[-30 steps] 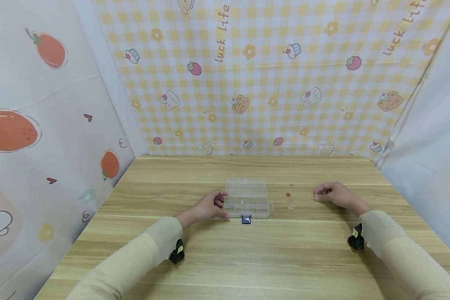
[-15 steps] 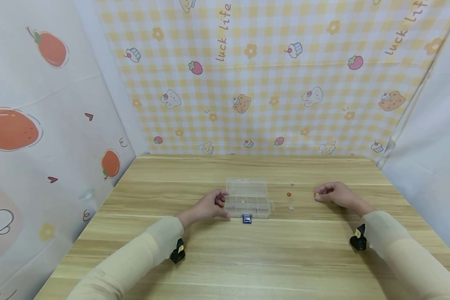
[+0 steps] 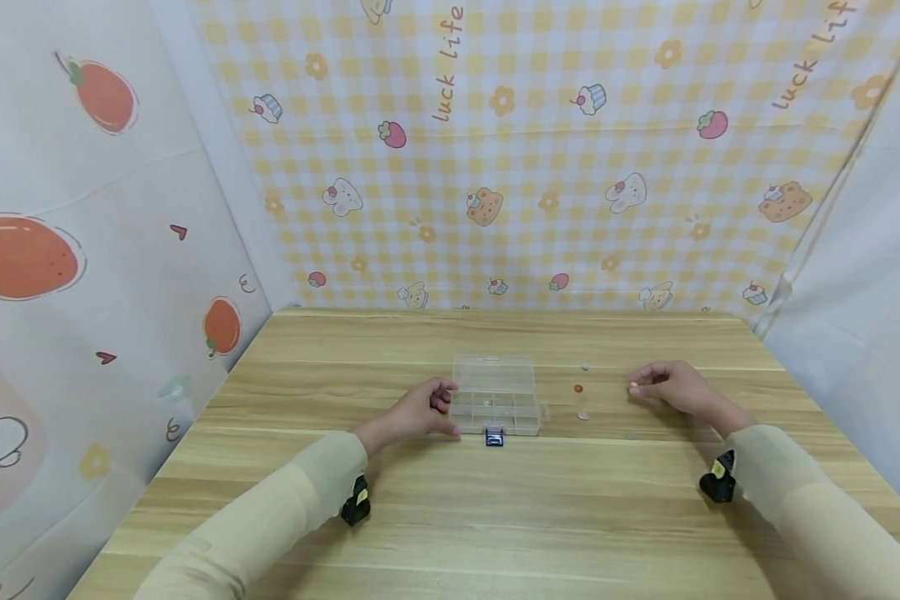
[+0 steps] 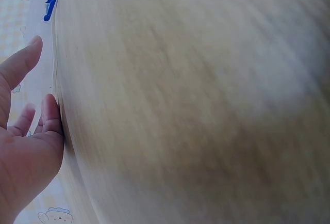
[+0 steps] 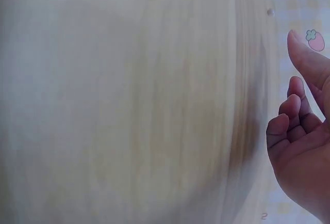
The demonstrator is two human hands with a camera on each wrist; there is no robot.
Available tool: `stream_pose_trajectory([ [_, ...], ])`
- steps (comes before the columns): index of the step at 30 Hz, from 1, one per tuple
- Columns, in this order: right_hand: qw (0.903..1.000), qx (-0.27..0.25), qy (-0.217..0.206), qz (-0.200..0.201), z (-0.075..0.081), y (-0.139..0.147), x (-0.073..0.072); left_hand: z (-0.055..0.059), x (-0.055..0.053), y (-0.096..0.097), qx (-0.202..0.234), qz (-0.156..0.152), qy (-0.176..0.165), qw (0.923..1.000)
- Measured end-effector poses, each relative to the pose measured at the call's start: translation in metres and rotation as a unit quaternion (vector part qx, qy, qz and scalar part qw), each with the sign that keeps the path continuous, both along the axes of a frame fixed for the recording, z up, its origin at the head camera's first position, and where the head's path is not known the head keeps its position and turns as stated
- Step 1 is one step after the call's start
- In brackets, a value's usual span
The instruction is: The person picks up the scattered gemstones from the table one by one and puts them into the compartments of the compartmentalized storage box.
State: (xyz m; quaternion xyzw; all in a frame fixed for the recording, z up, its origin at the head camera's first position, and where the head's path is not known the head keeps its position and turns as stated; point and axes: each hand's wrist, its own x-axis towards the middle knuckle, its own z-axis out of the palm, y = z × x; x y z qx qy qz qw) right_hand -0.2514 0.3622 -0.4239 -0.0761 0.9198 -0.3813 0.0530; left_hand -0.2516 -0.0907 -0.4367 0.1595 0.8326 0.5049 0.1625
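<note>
Clear plastic shows first in the head view: one box point(image 3: 521, 432) on the bench point(image 3: 450, 517), just right of the left grip point(image 3: 422, 410), its one lid point(image 3: 493, 375) tipped back and its one blue latch point(image 3: 494, 437) hanging beyond the left thumb. That grip is spread at the box's left end, fingers and thumb apart, seemingly touching it. The right grip point(image 3: 671, 388) pinches one yellowish piece point(image 3: 633, 385). Four loose pieces lie out: a pale bit point(image 3: 585, 367) and an orange bead point(image 3: 578, 388) left of the right fingertips, a whitish bit point(image 3: 582, 416) left and nearer the person, and a faint clear bit point(image 3: 632, 434) just nearer the person. Inside, two rows of four compartments seem to hold at least one pale speck point(image 3: 487, 402); more cannot be told. Work looks partway, then: four loose pieces, the pinched one and the lid appear left to deal with.

Left wrist view: thumb well apart from the fingers, the one blue latch ahead of the thumb tip.

Right wrist view: thumb and curled fingers show, though the pinched piece does not; one small dot point(image 5: 270, 12) sits ahead of the thumb tip.
</note>
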Motion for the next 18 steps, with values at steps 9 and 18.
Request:
stream_pose_trajectory([
  [9,0.9998,-0.021,0.001,-0.001,0.004,-0.014,0.0,0.002,0.001,0.001,0.005,-0.001,0.001,1.0],
  [18,0.9987,-0.051,0.003,0.011,0.004,-0.031,-0.001,0.002,0.001,0.001,0.003,0.002,0.0,1.0],
])
